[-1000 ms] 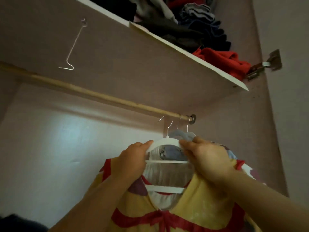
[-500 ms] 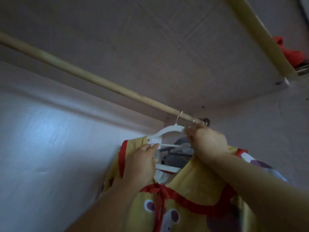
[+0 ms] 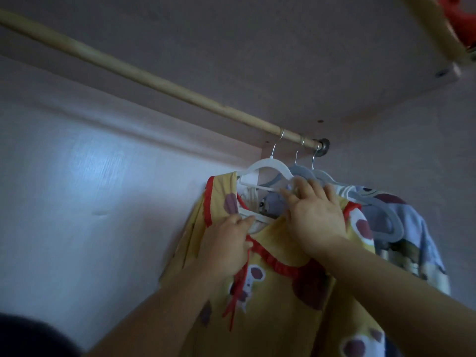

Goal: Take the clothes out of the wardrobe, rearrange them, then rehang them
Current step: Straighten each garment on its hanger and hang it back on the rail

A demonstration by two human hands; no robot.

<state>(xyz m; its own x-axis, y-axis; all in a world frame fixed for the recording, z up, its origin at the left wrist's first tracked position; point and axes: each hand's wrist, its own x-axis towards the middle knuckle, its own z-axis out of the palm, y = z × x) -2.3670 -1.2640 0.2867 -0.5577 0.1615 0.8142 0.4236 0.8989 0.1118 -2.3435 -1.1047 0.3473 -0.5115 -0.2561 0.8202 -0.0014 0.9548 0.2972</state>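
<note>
Inside the wardrobe (image 3: pixel 77 181), a wooden rod (image 3: pixel 154 76) is running under the shelf (image 3: pixel 283 47), and my yellow dress (image 3: pixel 278 300) is hanging near its right end on a white hanger (image 3: pixel 268 166), just beside a blue garment (image 3: pixel 414 228) on grey hangers (image 3: pixel 304 173). My left hand (image 3: pixel 226 243) is pinching the dress's red-trimmed neckline at the hanger's lower bar. My right hand (image 3: pixel 316 220) is lying on the dress's shoulder, fingers spread and fairly straight, their tips touching the hanger's arm.

No readable text, labels, brands or numbers anywhere; garment prints too blurred.
</note>
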